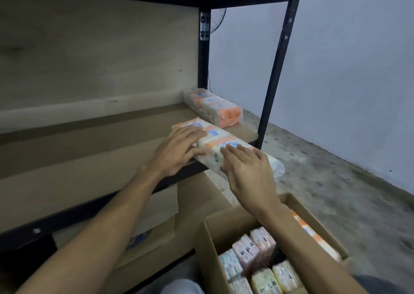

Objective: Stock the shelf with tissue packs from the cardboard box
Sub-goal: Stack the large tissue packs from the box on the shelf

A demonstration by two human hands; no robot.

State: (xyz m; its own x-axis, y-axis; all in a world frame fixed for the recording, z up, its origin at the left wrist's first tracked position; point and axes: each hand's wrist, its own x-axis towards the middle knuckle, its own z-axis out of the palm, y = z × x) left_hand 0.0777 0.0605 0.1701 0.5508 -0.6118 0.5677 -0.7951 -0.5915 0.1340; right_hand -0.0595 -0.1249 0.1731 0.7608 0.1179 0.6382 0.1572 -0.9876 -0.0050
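Observation:
A long orange-and-white tissue pack point(220, 140) lies half on the wooden shelf board point(94, 150), its near end sticking out past the front edge. My left hand point(177, 151) presses flat on its left side and my right hand point(245, 167) grips its near end. A second orange tissue pack point(212, 106) rests at the shelf's far right corner. The open cardboard box point(226, 224) sits at the lower right, holding several tissue packs point(257, 262) in pink, yellow and blue.
A black metal upright point(279, 62) frames the shelf's right front corner, and another shelf board is overhead. A closed cardboard box point(154, 222) sits under the shelf. A pale wall and speckled concrete floor point(336, 181) lie to the right. A fan shows behind the rear post.

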